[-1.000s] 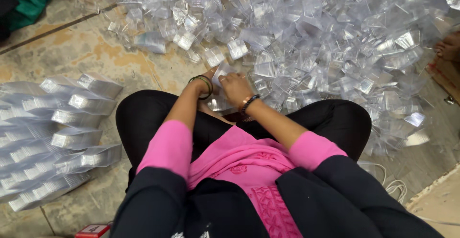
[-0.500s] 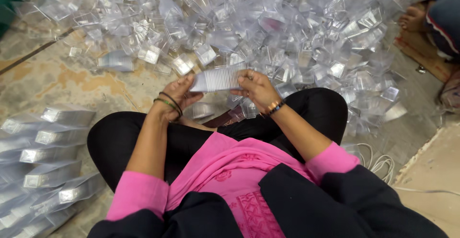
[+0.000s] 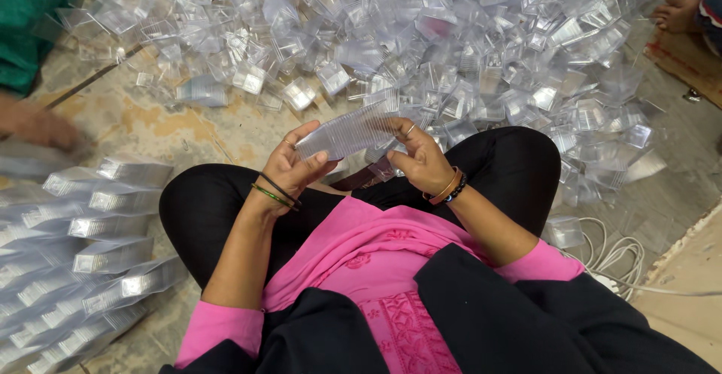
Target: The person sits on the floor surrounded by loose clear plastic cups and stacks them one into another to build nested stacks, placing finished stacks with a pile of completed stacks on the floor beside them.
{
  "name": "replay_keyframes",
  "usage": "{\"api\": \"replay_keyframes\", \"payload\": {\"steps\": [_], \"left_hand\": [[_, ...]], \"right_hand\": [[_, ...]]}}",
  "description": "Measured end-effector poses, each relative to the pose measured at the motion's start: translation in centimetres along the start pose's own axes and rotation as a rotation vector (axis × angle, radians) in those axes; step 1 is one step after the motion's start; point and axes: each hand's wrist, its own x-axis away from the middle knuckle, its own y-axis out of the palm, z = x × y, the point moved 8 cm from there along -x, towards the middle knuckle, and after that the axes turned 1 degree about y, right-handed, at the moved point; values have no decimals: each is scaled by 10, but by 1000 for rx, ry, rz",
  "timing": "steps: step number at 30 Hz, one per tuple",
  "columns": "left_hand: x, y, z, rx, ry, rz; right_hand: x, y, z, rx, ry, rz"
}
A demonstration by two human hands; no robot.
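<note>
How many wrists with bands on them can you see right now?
2: the left hand has thin dark and green bangles at its wrist; the right hand has a brown band and black bead bracelet.

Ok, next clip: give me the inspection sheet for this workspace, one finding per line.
Surface: mottled stone floor; the person sits on it with black-clad legs folded.
Job's things: stack of nested clear plastic pieces, held between both hands above the lap.
Clutter: big heap of loose clear plastic pieces ahead; rows of finished stacks laid side by side on the person's left.
Hands: left hand grips the near end of the stack; right hand closes on the far end.
Cables: white cable coiled on the floor at the right.
Surroundings: another person's bare foot top right; green cloth top left.
</note>
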Motion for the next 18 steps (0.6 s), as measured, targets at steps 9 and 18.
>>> {"api": "replay_keyframes", "payload": {"steps": [9,18], "left_hand": [[11,5,8,-106,272,-56],[29,24,19,-206,491,-109]], "right_hand": [[3,9,2,-172,96,-17],[-2,13,13,-237,86,40]]}}
